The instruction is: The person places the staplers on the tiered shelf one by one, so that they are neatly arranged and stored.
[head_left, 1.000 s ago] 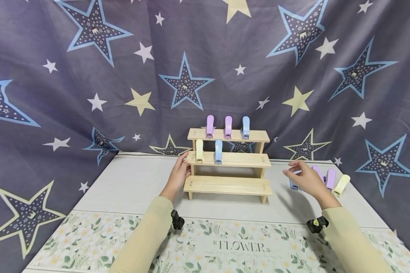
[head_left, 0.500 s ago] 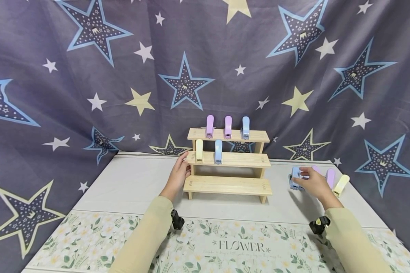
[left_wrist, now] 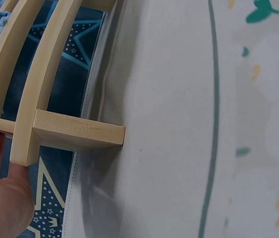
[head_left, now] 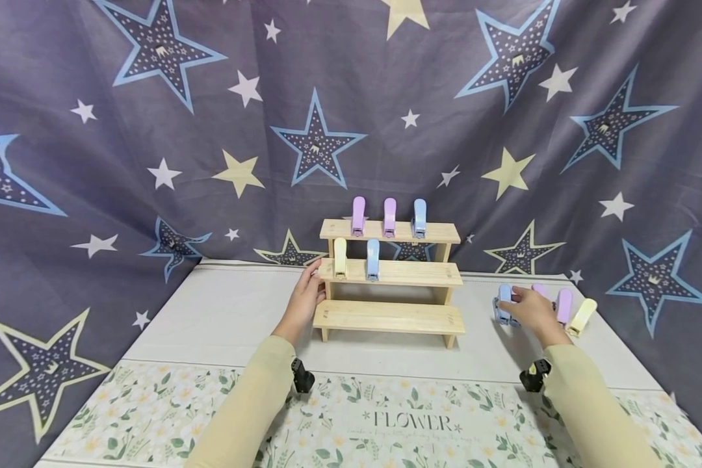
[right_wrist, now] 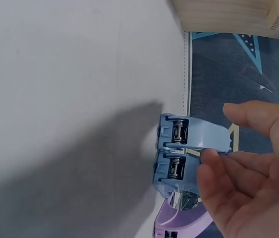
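Note:
My left hand grips the left end of a three-step wooden display shelf, its fingers around the end of a board in the left wrist view. At the right, my right hand is among upright hole punches. In the right wrist view, its fingertips touch between a blue hole punch and a second blue hole punch. The thumb stands apart from the first one. A purple hole punch lies beyond, partly cut off.
On the top step stand two purple punches and a blue punch. The middle step bears a yellow punch and a blue punch. Past the right hand are purple punches and a yellow punch. A star-patterned curtain hangs behind.
My right hand has come down from above the punches, and its fingers now reach to the blue ones. The left hand stays on the shelf.

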{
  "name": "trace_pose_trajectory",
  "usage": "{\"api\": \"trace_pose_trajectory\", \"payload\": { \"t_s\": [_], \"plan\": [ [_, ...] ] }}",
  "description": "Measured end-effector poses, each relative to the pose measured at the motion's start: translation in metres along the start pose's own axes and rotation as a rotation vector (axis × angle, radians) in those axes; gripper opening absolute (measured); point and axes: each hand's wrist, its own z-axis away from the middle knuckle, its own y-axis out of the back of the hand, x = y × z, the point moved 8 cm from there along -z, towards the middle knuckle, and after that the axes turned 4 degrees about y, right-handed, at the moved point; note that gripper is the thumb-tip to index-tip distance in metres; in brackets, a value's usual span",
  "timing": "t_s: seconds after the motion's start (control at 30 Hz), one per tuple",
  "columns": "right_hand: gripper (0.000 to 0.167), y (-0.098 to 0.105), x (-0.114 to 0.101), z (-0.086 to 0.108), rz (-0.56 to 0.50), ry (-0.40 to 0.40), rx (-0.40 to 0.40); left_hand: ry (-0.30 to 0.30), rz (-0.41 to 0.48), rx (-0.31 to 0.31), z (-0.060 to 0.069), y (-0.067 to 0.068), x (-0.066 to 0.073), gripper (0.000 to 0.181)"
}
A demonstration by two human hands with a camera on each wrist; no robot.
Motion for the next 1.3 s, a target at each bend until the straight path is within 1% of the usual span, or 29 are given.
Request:
{"api": "trace_pose_trajectory", "payload": {
  "t_s": [0.13, 0.2, 0.37, 0.5, 0.73, 0.87, 0.97, 1.07, 1.2, 1.3],
  "plan": [
    [0.052, -0.003, 0.0, -0.005, 0.027, 0.024, 0.023, 0.006, -0.022, 0.007, -0.001, 0.001, -0.001, 0.05],
    [0.051, -0.006, 0.001, -0.006, 0.014, 0.019, 0.029, 0.013, -0.028, 0.003, -0.001, 0.001, -0.001, 0.051],
    [0.066, -0.013, 0.004, -0.007, -0.028, -0.025, 0.023, 0.032, -0.015, -0.011, -0.002, 0.001, -0.002, 0.05],
    [0.063, -0.017, 0.002, -0.007, -0.028, -0.036, 0.029, 0.033, -0.01, -0.007, -0.003, 0.002, -0.002, 0.049],
    [0.06, -0.033, 0.007, -0.005, -0.234, -0.131, -0.053, 0.031, -0.013, -0.007, -0.003, 0.002, -0.004, 0.049],
    [0.058, -0.036, 0.008, -0.004, -0.278, -0.15, -0.066, 0.034, 0.003, -0.022, -0.003, 0.002, -0.003, 0.05],
    [0.055, -0.039, 0.008, -0.002, -0.305, -0.154, -0.077, 0.053, 0.011, -0.033, 0.001, 0.001, 0.002, 0.049],
    [0.05, -0.04, 0.006, -0.001, -0.321, -0.138, -0.081, 0.067, 0.008, -0.04, 0.009, 0.0, 0.013, 0.049],
    [0.047, -0.041, 0.002, 0.001, -0.338, -0.108, -0.088, 0.067, -0.006, -0.039, 0.02, -0.002, 0.027, 0.049],
    [0.05, -0.042, 0.001, 0.001, -0.358, -0.099, -0.099, 0.062, -0.011, -0.038, 0.023, -0.003, 0.03, 0.049]
  ]
}}
